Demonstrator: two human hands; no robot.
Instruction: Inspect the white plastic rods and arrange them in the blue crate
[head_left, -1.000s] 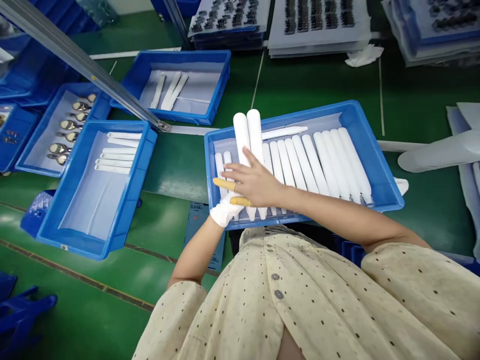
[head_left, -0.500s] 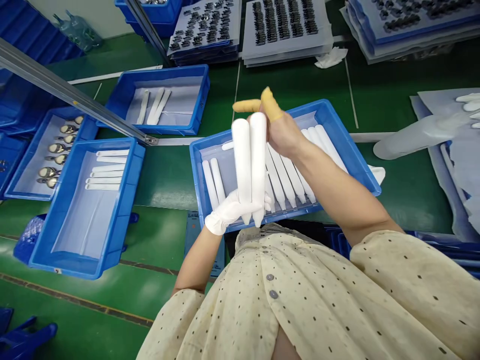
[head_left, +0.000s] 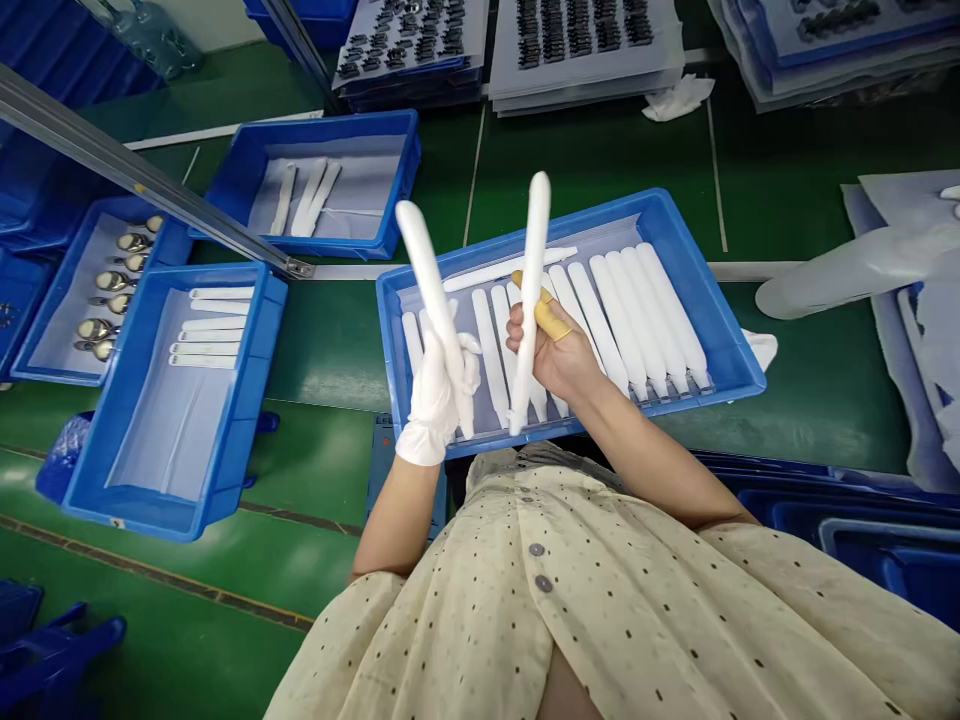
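My left hand [head_left: 437, 392], in a white glove, grips a long white handle [head_left: 424, 268] that tilts up and to the left. My bare right hand [head_left: 553, 350], with yellow finger cots, grips a second white handle [head_left: 536, 235] held nearly upright. Both hands hover over the near edge of a blue tray [head_left: 720, 320] lined with a row of several more white handles [head_left: 637, 300].
To the left a blue tray [head_left: 247, 400] holds several flat white strips, another [head_left: 390, 170] behind it holds three, and one [head_left: 45, 300] holds metal spoons. A metal rail [head_left: 150, 190] crosses the left side. Stacked sheets of dark parts [head_left: 585, 50] lie at the back. Another person's gloved arm [head_left: 855, 270] reaches in from the right.
The two handles were held together in my left hand. My right hand has taken one, and the pair now stands apart, one in each hand.
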